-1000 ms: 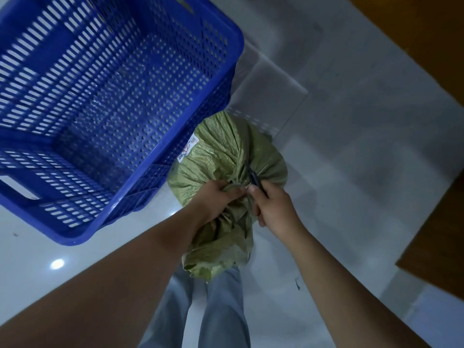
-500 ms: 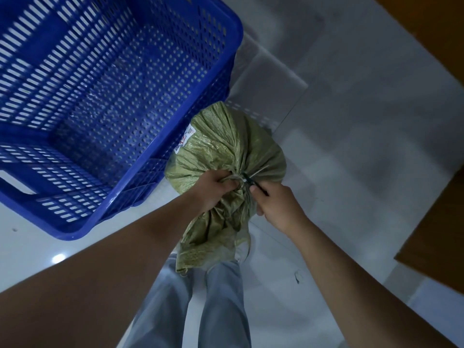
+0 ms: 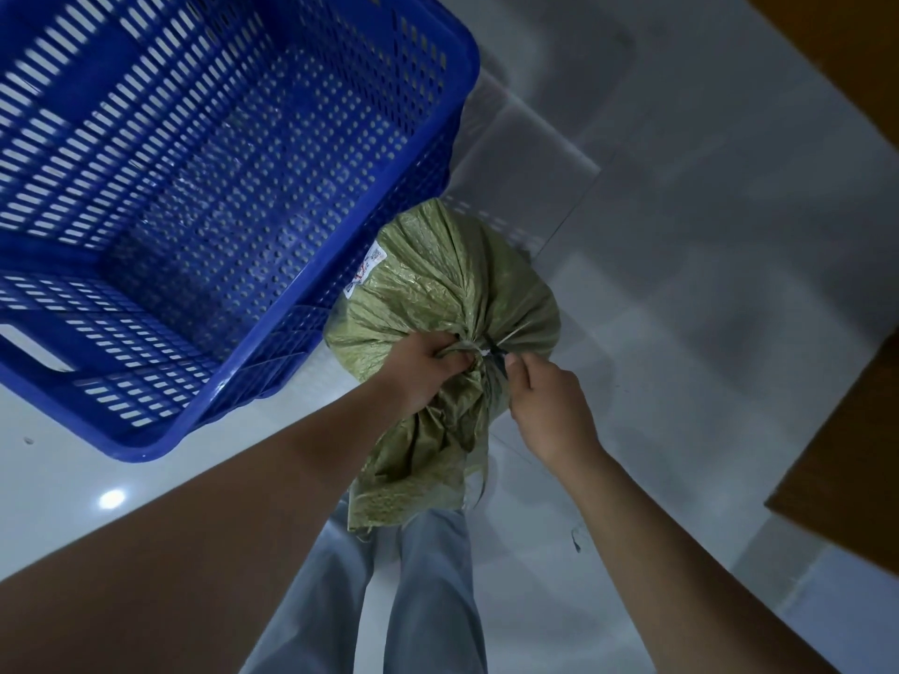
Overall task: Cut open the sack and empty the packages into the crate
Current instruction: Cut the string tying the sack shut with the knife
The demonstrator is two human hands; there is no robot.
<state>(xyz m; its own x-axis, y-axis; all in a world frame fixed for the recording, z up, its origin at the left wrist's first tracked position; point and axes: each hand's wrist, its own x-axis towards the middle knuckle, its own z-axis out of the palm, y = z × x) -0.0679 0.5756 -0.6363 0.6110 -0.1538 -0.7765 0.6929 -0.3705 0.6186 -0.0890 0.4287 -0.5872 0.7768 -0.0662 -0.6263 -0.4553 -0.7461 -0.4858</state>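
The left hand is fisted tight around the gathered neck of the green woven sack, pinching the bunched fabric just below the tie, while the right hand is closed on a small dark cutting tool whose tip meets the pale tie at the throat of the sack. The grip looks chosen to keep the neck taut and steady so the blade works against tension and not loose cloth; that is a judgement from how the folds radiate from the fist. What kind of blade it is cannot be told, as only a sliver shows. The sack stands upright on the floor, bulging and unopened, with its loose top flap hanging down toward the person's trouser legs. It sits just beside the near corner of the blue perforated crate, which has nothing in it, probably placed close so the sack need only be tipped over the rim. A white label shows on the sack's side. The floor is pale, glossy tile, reflecting a ceiling light, and brown wooden furniture edges the right side.
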